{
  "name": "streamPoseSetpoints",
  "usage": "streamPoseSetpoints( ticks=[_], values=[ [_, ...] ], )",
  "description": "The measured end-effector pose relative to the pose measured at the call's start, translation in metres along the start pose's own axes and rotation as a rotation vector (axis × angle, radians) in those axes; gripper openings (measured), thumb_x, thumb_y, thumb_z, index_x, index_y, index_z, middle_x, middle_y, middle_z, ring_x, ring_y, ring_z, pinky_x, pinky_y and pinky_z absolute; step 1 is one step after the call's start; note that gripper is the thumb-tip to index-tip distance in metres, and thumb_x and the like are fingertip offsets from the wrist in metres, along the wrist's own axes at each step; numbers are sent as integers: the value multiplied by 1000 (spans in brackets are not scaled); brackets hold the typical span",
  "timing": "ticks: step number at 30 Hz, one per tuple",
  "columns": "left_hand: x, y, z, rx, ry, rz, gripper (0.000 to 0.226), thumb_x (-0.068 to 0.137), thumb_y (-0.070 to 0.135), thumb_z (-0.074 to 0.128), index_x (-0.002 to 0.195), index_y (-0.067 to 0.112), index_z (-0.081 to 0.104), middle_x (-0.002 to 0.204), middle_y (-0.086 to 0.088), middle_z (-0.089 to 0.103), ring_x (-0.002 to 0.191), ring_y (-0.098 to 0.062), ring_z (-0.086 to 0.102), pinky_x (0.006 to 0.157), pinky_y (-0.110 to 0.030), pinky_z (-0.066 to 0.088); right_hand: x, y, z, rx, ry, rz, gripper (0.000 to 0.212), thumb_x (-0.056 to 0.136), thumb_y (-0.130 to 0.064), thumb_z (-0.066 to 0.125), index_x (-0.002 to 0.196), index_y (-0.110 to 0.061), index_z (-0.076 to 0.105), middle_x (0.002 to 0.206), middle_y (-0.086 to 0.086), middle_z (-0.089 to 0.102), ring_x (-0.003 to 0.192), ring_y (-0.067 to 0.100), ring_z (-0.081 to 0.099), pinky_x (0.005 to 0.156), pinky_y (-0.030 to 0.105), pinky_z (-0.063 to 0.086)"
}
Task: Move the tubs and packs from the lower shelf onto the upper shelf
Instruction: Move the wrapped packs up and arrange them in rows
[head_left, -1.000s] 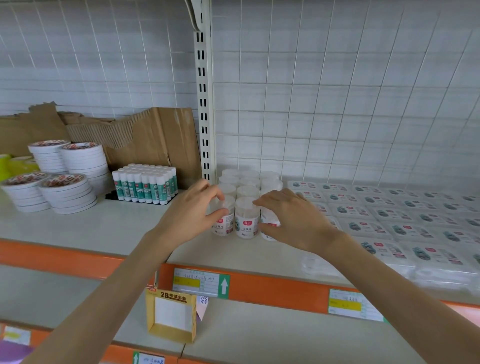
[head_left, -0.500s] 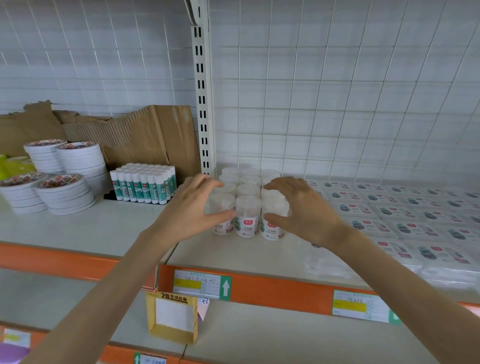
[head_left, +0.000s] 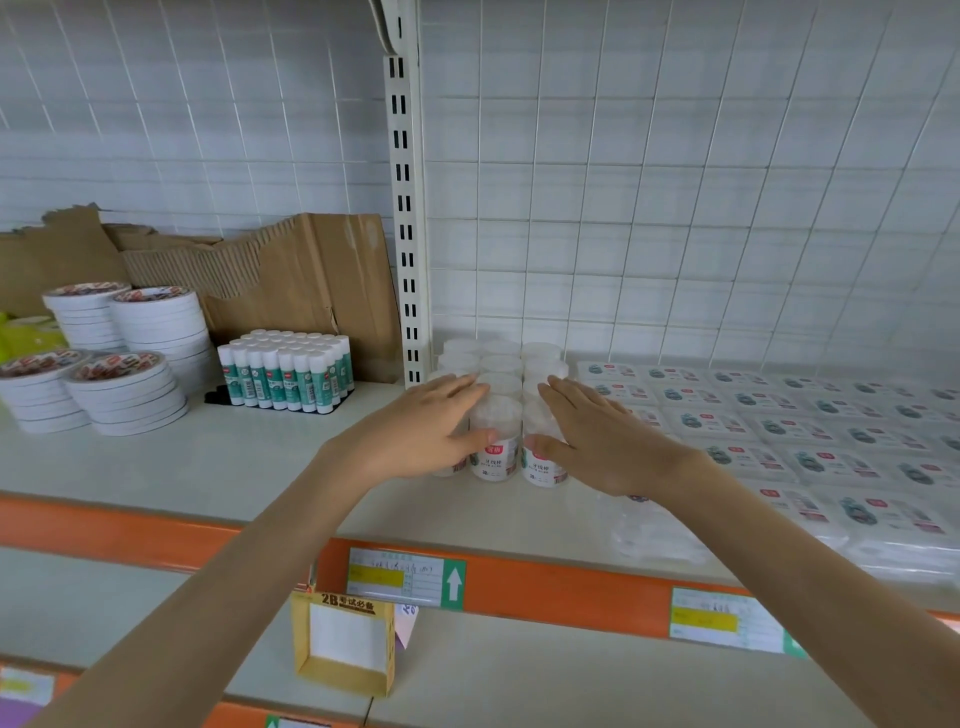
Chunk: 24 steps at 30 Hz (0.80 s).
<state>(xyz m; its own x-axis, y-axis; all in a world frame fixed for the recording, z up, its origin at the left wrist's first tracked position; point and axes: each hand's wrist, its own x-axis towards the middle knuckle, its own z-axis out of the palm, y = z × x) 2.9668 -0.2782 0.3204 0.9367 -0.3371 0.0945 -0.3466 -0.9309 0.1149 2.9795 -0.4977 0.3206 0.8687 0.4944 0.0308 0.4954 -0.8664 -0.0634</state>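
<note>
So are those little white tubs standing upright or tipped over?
Upright. The tubs stand on their bases on the shelf, caps on top, front labels level. The left hand and right hand flank them.

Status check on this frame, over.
Both hands open: left hand, right hand flank the tubs. Tubs upright on upper shelf, packs close by right hand.

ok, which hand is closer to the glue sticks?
Left. The left hand rests against the left side of the tubs, just right of the glue sticks; the right hand is on the tubs' far side, farther off.
</note>
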Motion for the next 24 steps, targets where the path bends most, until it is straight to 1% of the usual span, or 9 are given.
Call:
streamPoseSetpoints(
  ticks=[3, 6, 8, 10, 12, 15, 17, 20, 24],
  values=[
    [2, 1, -1, 53, -34, 1, 67, 103, 51, 32, 158, 21, 6, 166, -1, -1, 151, -15, -1, 120, -30, 4, -1, -3, 0, -4, 11, 6, 73, 103, -50, 29, 157, -11, -1, 165, 4, -5, 151, 16, -7, 120, 33, 1],
    [2, 1, 0, 78, -42, 1, 67, 103, 51, 30, 158, 21, 4, 166, -1, -3, 152, -15, -2, 120, -31, 3, -1, -3, 1, -9, 14, 9, 78, 101, -56, 30, 157, -11, -3, 165, 4, -6, 151, 15, -7, 120, 33, 0],
    [1, 0, -1, 69, -50, -6, 74, 100, 59, 30, 158, 22, 4, 166, 0, -2, 152, -15, -1, 121, -33, 5, -2, -4, 1, 9, 9, 11, 85, 97, -64, 28, 157, -13, -5, 165, 2, -8, 151, 14, -9, 120, 35, -3],
    [0, 2, -3, 58, -51, -9, 84, 93, 69, 28, 158, 22, 5, 166, 1, 1, 152, -15, 1, 122, -35, 7, -3, -4, 0, 56, 4, 23, 93, 90, -73, 23, 157, -15, -7, 164, -2, -12, 150, 11, -13, 122, 38, -6],
    [-1, 5, -6, 40, -28, 1, 88, 88, 74, 24, 158, 22, 7, 165, 1, 5, 151, -14, 3, 121, -34, 6, -2, -2, -5, 120, 16, 44, 94, 87, -76, 20, 157, -18, -7, 163, -5, -15, 149, 9, -14, 120, 35, -8],
    [2, 8, -10, 33, 1, 10, 82, 93, 70, 24, 158, 22, 7, 165, 3, 2, 151, -11, 0, 120, -31, 1, 6, 5, -12, 142, 58, 90, 91, 88, -77, 16, 157, -21, -6, 163, -7, -14, 149, 8, -14, 119, 35, -6],
    [7, 9, -11, 42, -15, 12, 74, 98, 64, 21, 158, 23, 7, 165, 4, 2, 151, -10, 0, 120, -31, 1, 12, 6, -12, 134, 25, 119, 88, 90, -75, 13, 157, -21, -6, 163, -6, -14, 149, 9, -13, 120, 37, -4],
    [11, 10, -5, 21, -57, 6, 65, 103, 57, 17, 158, 24, 8, 165, 6, 4, 151, -8, 3, 119, -29, 4, 18, 7, -4, 161, -59, 117, 83, 92, -71, 8, 157, -20, -5, 164, -3, -13, 150, 10, -13, 122, 40, -4],
    [13, 9, -3, 11, -53, 4, 64, 103, 56, 16, 158, 25, 9, 165, 6, 4, 151, -7, 2, 119, -30, 4, 21, 7, -2, 180, -39, 116, 85, 91, -73, 8, 157, -20, -4, 164, -4, -11, 150, 10, -12, 122, 40, -4]
  ],
)
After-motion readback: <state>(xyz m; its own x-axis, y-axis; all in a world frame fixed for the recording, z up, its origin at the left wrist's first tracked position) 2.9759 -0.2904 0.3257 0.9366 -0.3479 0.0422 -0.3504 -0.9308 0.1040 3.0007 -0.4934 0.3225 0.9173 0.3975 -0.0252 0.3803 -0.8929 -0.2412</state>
